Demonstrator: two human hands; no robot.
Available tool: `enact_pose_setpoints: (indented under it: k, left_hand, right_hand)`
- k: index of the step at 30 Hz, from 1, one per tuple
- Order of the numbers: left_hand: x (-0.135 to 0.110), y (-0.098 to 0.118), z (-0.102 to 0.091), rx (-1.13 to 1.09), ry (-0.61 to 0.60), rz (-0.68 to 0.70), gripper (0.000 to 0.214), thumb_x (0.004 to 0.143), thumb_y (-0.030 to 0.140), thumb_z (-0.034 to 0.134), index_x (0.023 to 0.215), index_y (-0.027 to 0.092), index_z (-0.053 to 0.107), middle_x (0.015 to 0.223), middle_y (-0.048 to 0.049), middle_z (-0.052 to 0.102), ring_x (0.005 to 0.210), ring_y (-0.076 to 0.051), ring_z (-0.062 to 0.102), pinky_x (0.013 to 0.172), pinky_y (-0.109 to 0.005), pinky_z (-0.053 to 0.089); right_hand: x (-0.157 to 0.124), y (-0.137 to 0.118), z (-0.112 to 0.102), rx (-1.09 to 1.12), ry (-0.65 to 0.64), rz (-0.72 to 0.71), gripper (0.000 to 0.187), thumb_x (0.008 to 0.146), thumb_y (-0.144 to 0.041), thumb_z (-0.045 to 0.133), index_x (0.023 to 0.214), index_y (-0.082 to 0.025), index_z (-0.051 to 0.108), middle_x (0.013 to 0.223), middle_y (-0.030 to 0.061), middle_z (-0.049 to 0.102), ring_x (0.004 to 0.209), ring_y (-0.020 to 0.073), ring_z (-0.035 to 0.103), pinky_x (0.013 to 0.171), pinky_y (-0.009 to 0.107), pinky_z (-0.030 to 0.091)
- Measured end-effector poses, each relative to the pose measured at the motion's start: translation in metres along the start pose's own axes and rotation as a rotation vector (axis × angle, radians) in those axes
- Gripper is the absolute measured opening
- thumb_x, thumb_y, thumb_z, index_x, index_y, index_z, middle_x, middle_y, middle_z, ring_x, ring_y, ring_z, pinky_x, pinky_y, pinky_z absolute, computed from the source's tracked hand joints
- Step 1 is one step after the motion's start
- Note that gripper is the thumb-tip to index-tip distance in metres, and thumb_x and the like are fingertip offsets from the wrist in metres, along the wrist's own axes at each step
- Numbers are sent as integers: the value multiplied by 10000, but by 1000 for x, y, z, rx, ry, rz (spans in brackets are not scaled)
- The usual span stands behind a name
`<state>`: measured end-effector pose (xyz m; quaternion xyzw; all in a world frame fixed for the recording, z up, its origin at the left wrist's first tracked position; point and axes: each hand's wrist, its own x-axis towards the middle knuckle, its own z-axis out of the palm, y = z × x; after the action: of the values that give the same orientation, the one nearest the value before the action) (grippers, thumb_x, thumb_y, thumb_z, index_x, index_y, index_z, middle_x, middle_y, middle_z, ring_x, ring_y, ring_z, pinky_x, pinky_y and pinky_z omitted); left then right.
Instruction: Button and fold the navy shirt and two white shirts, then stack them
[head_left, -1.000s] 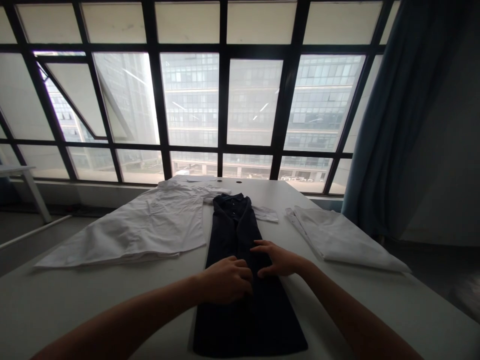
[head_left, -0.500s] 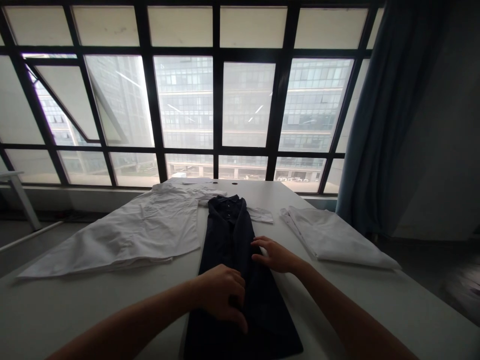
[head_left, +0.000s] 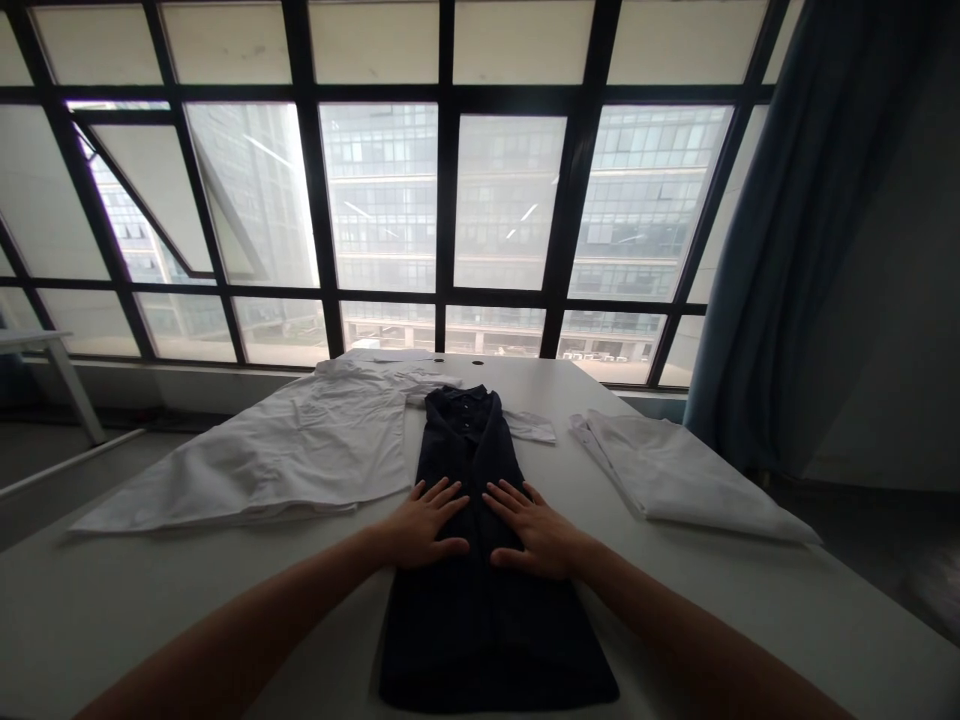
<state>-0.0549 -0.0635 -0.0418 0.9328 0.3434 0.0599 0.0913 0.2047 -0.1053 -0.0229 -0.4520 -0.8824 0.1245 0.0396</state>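
Note:
A dark navy shirt (head_left: pixel 480 610), folded into a long narrow strip with its collar at the far end, lies lengthwise on the white table (head_left: pixel 787 610). My left hand (head_left: pixel 424 525) rests flat on the shirt's middle, fingers spread. Beside it my right hand (head_left: pixel 529 528) also lies flat and open on the cloth, fingers pointing away from me. Neither hand holds anything.
A white garment (head_left: pixel 277 460) is spread on the table to the left of the dark shirt. A folded white garment (head_left: pixel 675 480) lies to the right. Large windows and a blue curtain (head_left: pixel 795 230) stand behind the table.
My left hand has uncurled and moved forward onto the shirt's middle. My right hand has shifted slightly toward me. Both now lie flat side by side.

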Motion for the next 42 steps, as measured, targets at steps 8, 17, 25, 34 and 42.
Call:
enact_pose_setpoints:
  k: [8,17,25,34,42]
  left_hand:
    - [-19,11,-6,-4,-95,112,837,857,710,465,1536,279,232,1600,-151,136,1469,-381,68,1122,-661,100]
    - [-71,56,-9,-26,-125,146,732,887,653,464,1508,292,322,1558,-143,305,1412,-413,284,1087,-628,278]
    - [19,-31,-37,45,166,44,402,984,372,438,1317,192,571,1416,-91,531,1347,-237,435,1128,-395,328]
    - [86,-119,-14,29,135,48,456,1002,397,375,1420,243,472,1522,-56,402,1439,-229,291,1182,-414,248]
    - [124,-178,-44,148,275,-47,349,983,375,393,1096,254,701,1325,-57,577,1256,-259,492,1070,-417,389]
  right_hand:
    - [-16,-31,3,-14,-31,29,987,812,-770,431,1545,-143,219,1595,171,144,1477,353,103,1175,549,88]
    - [-47,-62,-12,6,-31,-103,857,675,-707,674,1355,-195,571,1358,186,557,1232,395,511,1074,524,318]
    - [33,22,-17,-40,150,24,606,919,-504,473,1433,-183,479,1544,119,357,1436,298,281,1177,465,198]
    - [98,80,-13,106,174,68,670,946,-621,319,1476,-222,416,1572,65,299,1468,249,211,1201,445,137]
    - [147,140,-26,2,320,192,465,898,-240,379,1297,-174,608,1502,69,436,1442,222,284,1186,427,191]
